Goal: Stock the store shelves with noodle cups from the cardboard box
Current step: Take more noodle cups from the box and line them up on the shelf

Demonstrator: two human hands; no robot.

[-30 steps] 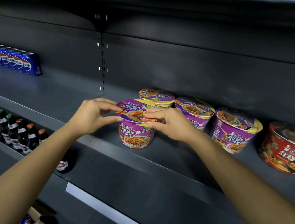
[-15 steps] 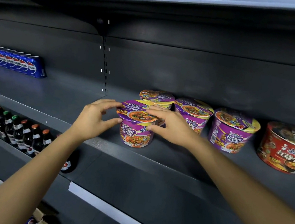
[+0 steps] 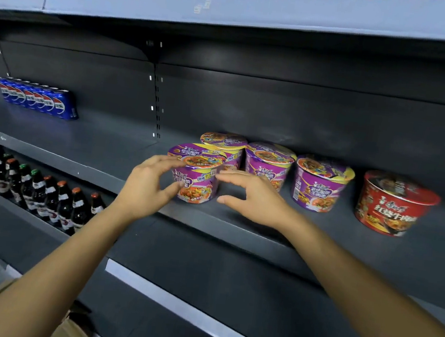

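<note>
Dark grey store shelf [image 3: 100, 150], middle tier. Purple noodle cup [image 3: 196, 175] upright near front edge. Row of purple cups [image 3: 268, 162] behind and to its right; red cup [image 3: 391, 203] further right. Left hand [image 3: 144, 186] and right hand [image 3: 254, 197] flank front cup, fingers loosely spread, gripping nothing; left thumb contact unclear. Cardboard box [image 3: 69, 331] at bottom left.

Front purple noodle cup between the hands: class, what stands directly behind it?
A second purple noodle cup stands behind the front purple noodle cup. Only its lid and right side show; the rest is covered.
</note>
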